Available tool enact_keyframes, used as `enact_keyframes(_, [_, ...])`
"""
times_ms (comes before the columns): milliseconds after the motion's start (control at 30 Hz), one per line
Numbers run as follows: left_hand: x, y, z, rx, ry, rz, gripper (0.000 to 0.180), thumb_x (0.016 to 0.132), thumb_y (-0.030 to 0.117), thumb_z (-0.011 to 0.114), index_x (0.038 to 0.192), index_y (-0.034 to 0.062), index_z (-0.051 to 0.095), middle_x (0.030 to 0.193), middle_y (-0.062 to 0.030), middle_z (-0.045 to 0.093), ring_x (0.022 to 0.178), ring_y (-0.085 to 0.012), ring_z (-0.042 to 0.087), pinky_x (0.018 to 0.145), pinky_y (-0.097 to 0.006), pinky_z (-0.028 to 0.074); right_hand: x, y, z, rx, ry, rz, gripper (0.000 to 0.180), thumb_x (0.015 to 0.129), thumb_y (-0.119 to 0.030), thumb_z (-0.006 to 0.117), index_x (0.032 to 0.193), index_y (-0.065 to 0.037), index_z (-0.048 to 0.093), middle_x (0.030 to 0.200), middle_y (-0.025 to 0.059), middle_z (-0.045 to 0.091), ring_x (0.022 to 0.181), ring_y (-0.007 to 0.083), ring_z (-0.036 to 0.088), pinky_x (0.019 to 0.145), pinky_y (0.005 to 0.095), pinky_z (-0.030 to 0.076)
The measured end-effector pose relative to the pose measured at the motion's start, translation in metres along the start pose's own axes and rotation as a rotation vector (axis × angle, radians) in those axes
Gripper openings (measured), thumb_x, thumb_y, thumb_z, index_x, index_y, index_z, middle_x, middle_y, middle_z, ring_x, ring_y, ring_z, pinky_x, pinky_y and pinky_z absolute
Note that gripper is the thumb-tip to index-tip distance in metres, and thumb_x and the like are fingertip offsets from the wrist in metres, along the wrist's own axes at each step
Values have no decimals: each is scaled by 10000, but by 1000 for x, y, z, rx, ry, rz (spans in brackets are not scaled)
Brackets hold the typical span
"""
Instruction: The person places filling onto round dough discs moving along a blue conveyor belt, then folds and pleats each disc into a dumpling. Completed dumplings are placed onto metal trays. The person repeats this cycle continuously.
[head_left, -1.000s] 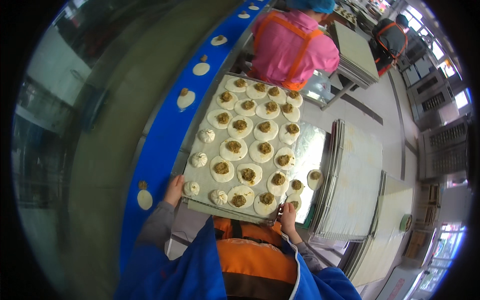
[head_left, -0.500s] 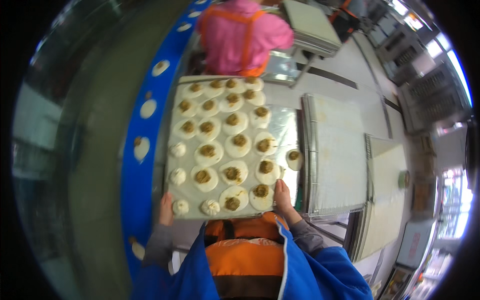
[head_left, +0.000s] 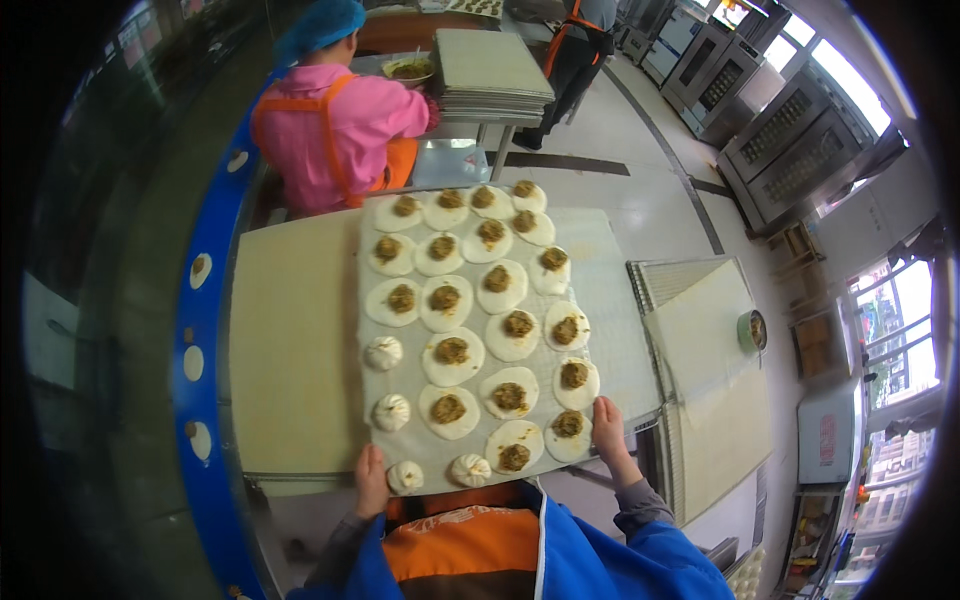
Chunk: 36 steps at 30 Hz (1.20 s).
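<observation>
Both my hands carry a flat, lined tray (head_left: 388, 444) in front of my apron. My left hand (head_left: 371, 482) is closed on its near left corner, and my right hand (head_left: 610, 430) grips the near right corner, thumb on top. Rows of flat dough rounds (head_left: 436, 370) cover most of the tray, each topped with a lump of brown-green filling (head_left: 452, 350). Several pleated, closed buns (head_left: 391, 412) sit along its left edge and near left corner. The fingers beneath the tray are hidden.
On the left, a blue conveyor belt (head_left: 200, 320) carries dough pieces. Pale boards (head_left: 295, 350) lie below the tray's left; a lined rack (head_left: 615, 310) and wire rack (head_left: 705, 350) with a green bowl (head_left: 750, 331) are right. Ahead sits a co-worker in pink (head_left: 350, 140) beside stacked trays (head_left: 495, 80).
My view has turned, and the tray has moved right, away from the belt and partly over the lined rack. Pale boards now show at its left. Both hands keep their hold.
</observation>
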<state>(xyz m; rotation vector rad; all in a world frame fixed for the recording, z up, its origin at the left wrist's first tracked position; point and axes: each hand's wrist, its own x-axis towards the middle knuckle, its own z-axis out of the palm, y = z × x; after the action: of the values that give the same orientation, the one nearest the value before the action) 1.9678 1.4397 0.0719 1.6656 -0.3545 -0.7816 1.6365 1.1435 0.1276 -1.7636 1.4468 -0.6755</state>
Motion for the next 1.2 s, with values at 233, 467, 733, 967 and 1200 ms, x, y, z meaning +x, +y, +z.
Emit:
enact_keyframes(233, [9, 6, -7, -305, -149, -216, 253, 1041, 235, 481, 1100, 14, 590, 1012, -60, 629, 915, -181, 580, 830, -356, 478, -21, -8, -7, 127, -137, -2, 358, 1051, -244, 400, 1082, 39, 615, 1005, 176, 663, 899, 251, 616, 806, 413, 493])
enact_keyframes(467, [20, 47, -177, 429, -362, 168, 358, 996, 354, 518, 1101, 25, 614, 972, -212, 677, 898, -413, 648, 770, -496, 496, -54, -48, 82, -54, 34, 126, 444, 1026, -293, 495, 1245, 84, 581, 1149, 222, 646, 1031, 320, 603, 927, 377, 470])
enact_keyframes(733, [50, 53, -435, 181, 128, 245, 178, 944, 191, 609, 1088, 101, 664, 849, -104, 698, 736, -206, 647, 674, -342, 520, -60, -199, 166, -406, 35, -317, 359, 978, -187, 530, 1212, 78, 593, 1137, 192, 654, 988, 283, 619, 882, 358, 486])
enact_keyframes(967, [85, 27, -785, 896, 1204, 58, 299, 920, 124, 634, 1213, 61, 633, 1180, -134, 599, 1105, -356, 547, 922, -443, 468, -195, -502, 567, 193, -1090, -366, 292, 925, 29, 528, 1209, 34, 597, 1113, 114, 666, 1021, 197, 651, 906, 304, 515])
enact_keyframes(1200, [102, 9, -866, 927, 789, -56, 304, 890, 125, 674, 1186, 56, 662, 1159, -111, 606, 1082, -320, 550, 921, -405, 474, -356, -694, 944, -300, -957, -1633, 394, 857, -55, 662, 1244, -96, 597, 1242, 141, 601, 1106, 344, 603, 909, 433, 513])
